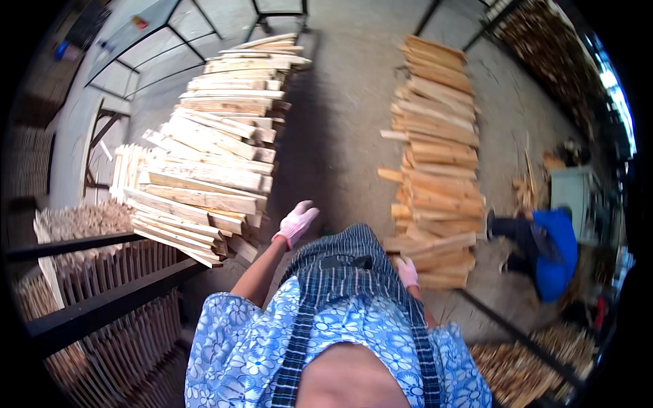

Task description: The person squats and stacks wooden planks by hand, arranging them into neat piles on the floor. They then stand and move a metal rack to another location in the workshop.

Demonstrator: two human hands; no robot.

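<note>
My left hand (297, 223), in a pale pink glove, hangs over the floor to the right of a long row of light wooden boards (211, 173). Its fingers are stretched out with nothing in them, apart from the boards. Partly behind my apron, my gloved right hand (407, 272) is beside the near end of a second row of orange-brown boards (439, 190). The fingers that show there point forward and look loosely apart. Whether they touch the wood I cannot tell. Boards in both rows lie crosswise, packed closely, with some ends sticking out.
A person in a blue top (556, 255) bends down at the right, next to a grey-green cabinet (573, 200). Stacked slats (129, 299) fill the lower left behind dark metal bars (115, 306). Metal-framed tables (146, 34) stand at the far left. Wood piles (544, 61) line the far right.
</note>
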